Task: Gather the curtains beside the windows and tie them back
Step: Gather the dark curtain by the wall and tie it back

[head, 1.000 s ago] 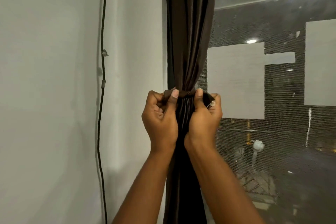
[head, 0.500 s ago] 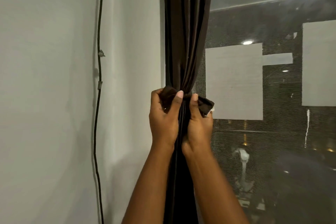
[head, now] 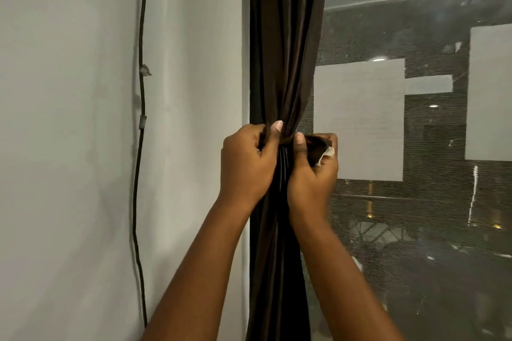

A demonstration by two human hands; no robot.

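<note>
Left hand point(head: 245, 166): fingers curled around tie point(head: 318, 147) end, beside wall point(head: 69, 147).
Right hand point(head: 313, 177): pinches other end against gathered curtain point(head: 285, 50).
Window point(head: 415, 216): just right of fingers.

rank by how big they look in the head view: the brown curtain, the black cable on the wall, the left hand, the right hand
1. brown curtain
2. black cable, long but thin
3. left hand and right hand: look alike, no ranking

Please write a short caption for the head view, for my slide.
Both hands, left and right, grip a tie band around the gathered curtain beside the window.
</note>
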